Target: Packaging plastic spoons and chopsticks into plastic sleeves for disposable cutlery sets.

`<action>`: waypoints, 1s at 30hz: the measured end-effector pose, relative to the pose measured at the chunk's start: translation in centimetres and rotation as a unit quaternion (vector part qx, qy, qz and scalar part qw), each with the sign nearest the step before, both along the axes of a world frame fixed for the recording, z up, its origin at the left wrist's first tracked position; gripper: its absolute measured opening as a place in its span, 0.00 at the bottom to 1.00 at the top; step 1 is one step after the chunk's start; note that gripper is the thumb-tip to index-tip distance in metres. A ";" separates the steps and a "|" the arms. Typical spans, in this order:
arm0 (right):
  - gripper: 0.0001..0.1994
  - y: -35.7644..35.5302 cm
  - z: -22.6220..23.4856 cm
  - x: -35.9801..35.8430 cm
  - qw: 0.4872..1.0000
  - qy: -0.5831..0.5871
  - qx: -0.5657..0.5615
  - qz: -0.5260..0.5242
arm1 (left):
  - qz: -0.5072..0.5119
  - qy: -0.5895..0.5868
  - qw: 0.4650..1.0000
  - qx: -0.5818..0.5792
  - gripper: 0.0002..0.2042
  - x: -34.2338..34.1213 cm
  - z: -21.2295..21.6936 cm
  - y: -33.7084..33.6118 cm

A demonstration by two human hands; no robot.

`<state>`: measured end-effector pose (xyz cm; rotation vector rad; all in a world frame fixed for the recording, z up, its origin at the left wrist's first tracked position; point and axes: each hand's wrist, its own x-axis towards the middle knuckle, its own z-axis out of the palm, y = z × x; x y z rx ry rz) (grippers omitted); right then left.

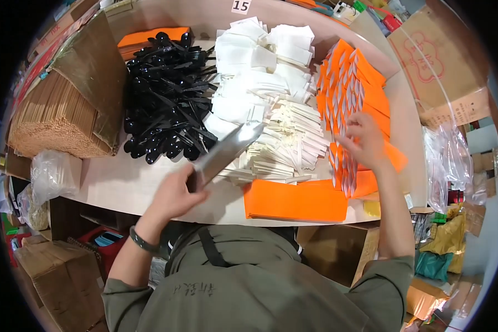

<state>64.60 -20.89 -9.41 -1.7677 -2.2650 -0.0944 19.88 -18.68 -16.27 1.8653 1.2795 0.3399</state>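
Note:
My left hand [177, 193] is closed around the near end of a long, narrow, dark grey object [227, 152] with a shiny tip; motion blur hides its exact kind. It points up and right over the white packets. My right hand [364, 139] hovers over overlapping rows of orange paper sleeves [371, 88], fingers loosely bent and apart, with nothing visible between them. Beside its wrist, one orange sleeve [393, 157] is smeared by motion. Black plastic spoons and other cutlery [166, 94] are heaped at left. White napkin packets [246, 52] and slim white paper packets [293, 135] fill the middle.
A stack of orange sleeves [295, 200] lies along the table's front edge. On the left stands an open carton [61, 116] packed with thin wooden sticks, with a clear plastic bag [54, 176] below it. A cardboard box [440, 66] and clear bags [448, 157] are at right.

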 end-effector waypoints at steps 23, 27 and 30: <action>0.13 -6.1 -10.0 -21.6 0.937 0.204 -0.244 -0.144 | -0.066 0.072 0.989 0.114 0.33 -4.5 -3.4 -4.7; 0.10 -6.6 -10.2 -23.1 0.924 0.261 -0.262 -0.091 | -0.186 0.126 0.969 0.105 0.32 -3.0 -1.8 -2.5; 0.10 -5.0 -8.5 -19.3 0.902 0.336 -0.269 0.013 | -0.220 0.050 0.963 0.146 0.33 -1.1 -1.0 -1.4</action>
